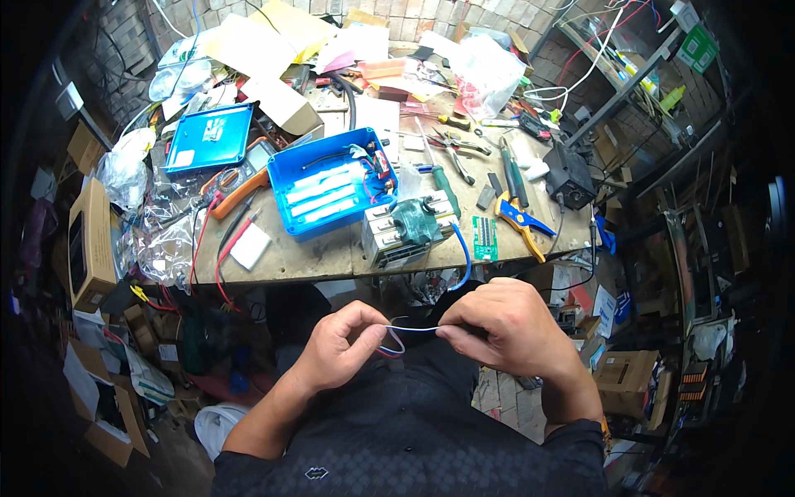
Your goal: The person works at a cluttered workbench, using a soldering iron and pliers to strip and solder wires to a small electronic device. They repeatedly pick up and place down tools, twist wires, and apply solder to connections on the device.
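Thin wires, one pale and others dark or reddish, run between my hands in front of the bench edge. My left hand pinches them between thumb and forefinger, with a short loop hanging below. Fingers curled, my right hand pinches the other end of the pale wire. Beyond the hands, at the bench's front edge, stands a block of battery cells wrapped partly in green tape, with a blue cable curving off it. A small green circuit board lies to its right.
The workbench carries an open blue plastic box, its blue lid, an orange-edged multimeter, pliers, blue-and-yellow wire strippers and a black power unit. Cardboard boxes crowd the left; shelving stands right.
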Demonstrator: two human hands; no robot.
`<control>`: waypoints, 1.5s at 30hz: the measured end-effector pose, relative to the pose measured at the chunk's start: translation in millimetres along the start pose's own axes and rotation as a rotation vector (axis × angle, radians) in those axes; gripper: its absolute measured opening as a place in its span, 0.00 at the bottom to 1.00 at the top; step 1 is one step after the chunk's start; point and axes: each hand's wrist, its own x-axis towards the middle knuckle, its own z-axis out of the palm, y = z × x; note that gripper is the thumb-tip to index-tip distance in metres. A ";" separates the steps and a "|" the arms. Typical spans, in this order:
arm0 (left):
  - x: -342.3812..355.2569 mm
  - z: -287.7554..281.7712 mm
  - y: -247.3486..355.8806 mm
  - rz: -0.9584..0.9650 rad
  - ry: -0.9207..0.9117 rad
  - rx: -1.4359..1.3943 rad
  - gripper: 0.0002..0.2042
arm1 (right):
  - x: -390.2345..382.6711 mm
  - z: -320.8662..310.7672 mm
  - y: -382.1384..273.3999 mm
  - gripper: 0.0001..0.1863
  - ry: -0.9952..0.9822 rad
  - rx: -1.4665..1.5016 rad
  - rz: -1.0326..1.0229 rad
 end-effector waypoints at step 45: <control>66.9 -3.3 -16.3 0.322 0.368 -0.307 0.07 | 9.0 133.9 48.7 0.60 0.677 1.156 0.222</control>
